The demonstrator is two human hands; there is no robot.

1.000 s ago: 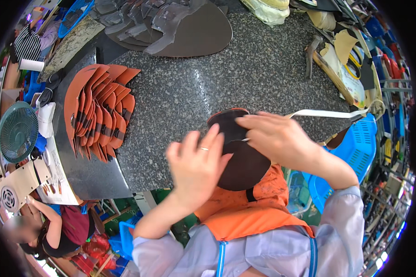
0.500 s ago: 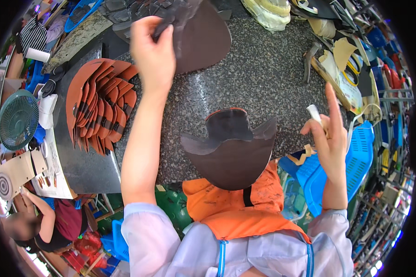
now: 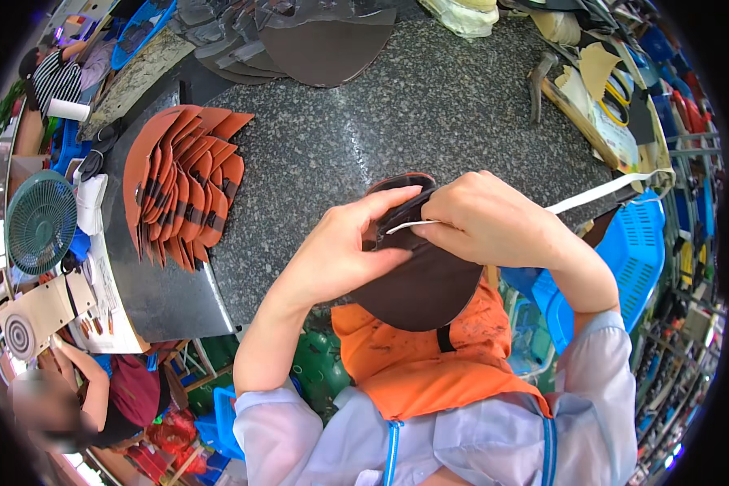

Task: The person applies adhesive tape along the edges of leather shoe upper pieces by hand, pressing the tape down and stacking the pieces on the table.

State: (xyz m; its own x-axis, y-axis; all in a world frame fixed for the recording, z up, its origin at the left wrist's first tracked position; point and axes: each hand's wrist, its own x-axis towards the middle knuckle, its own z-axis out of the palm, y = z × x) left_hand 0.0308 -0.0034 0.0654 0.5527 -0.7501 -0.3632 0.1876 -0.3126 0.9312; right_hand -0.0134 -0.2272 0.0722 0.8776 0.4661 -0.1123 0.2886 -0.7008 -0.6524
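A dark brown, rounded leather-like piece [image 3: 425, 296] lies at the table's near edge, its near part overhanging toward my orange apron. My left hand [image 3: 332, 251] holds it from the left, index finger along its black upper flap and thumb lower down. Over the flap, my right hand [image 3: 486, 219] pinches a narrow white strip [image 3: 409, 226]. The strip's short end sticks out left of the fingertips, between my two hands. Its long white tail [image 3: 599, 194] runs from behind my right wrist to the table's right side. My right hand hides the piece's upper right part.
Overlapping reddish-brown pieces [image 3: 182, 182] are fanned out on the left. Several dark pieces [image 3: 324, 53] lie stacked at the far side. Yellow-handled scissors [image 3: 616, 101] and a hammer-like tool [image 3: 539, 85] are at the far right. A blue basket [image 3: 624, 251] stands beside the table.
My left hand has come back from the far stack, where the dark sheet now lies, to the near piece. My right hand has moved left over it, bringing the white strip along.
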